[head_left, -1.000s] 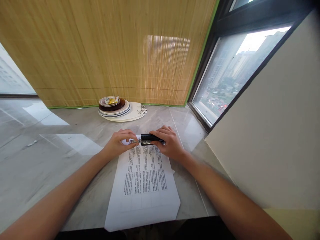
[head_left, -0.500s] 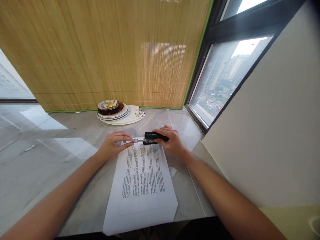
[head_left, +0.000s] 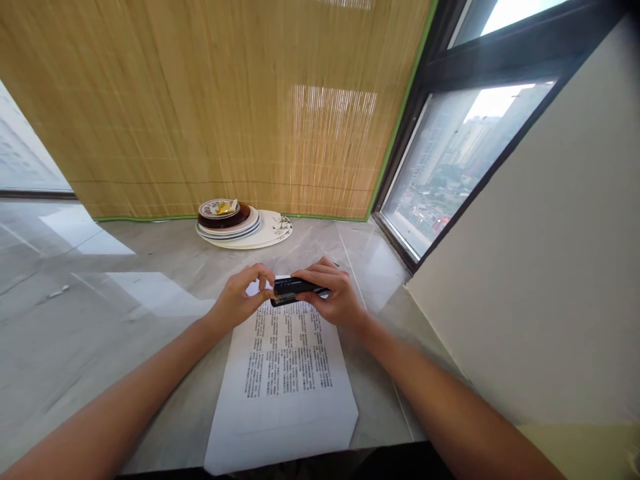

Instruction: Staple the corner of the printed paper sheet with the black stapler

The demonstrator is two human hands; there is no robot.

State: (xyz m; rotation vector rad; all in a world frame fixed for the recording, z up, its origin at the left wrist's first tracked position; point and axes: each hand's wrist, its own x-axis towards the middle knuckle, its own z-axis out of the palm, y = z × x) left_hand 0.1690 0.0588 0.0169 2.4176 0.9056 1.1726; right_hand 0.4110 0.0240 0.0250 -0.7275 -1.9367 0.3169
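Two bare hands meet at the centre of the frame, above the far edge of the printed paper (head_left: 286, 400) that lies flat on the grey stone countertop (head_left: 100, 320). The right hand (head_left: 337, 303) is wrapped around the rear of the black stapler (head_left: 296, 288), thumb under and fingers over, and holds it just clear of the sheet. The left hand (head_left: 239, 300) has thumb and forefinger curled into a pinch at the stapler's front end; whether they grip it or only touch it cannot be told. Half a second earlier the stapler sits further right in the frame and rests on the paper's edge, with a silver strip reaching out of its nose toward the left fingers. Now that strip no longer shows, the body has shifted left to meet the pinch, and the tool is raised. This suggests that the metal part has been pushed back in and the stapler is closed up. A stack of plates (head_left: 231, 221) stands above centre, at the foot of the bamboo blind (head_left: 225, 100), well apart from both hands, with the window (head_left: 460, 160) at upper right.
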